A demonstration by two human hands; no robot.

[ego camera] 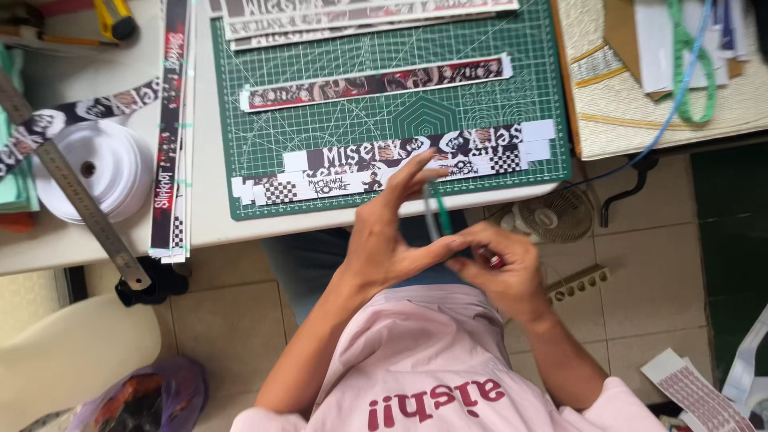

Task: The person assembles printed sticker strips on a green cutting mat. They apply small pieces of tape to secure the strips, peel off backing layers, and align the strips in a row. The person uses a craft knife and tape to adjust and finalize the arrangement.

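Gridded green cutting mat, printed paper strips, fingertips pinching

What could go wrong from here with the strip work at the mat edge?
1. The printed strips lie at the near edge of the cutting mat; a brush from the left hand could knock them out of line or off.
2. The steel ruler overhangs the table edge and could fall.

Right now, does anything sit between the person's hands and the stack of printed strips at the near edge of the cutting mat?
Nothing visible. The left hand has fingertips over the printed strips; the right hand, pinching a thin green strip, is just off the green cutting mat.
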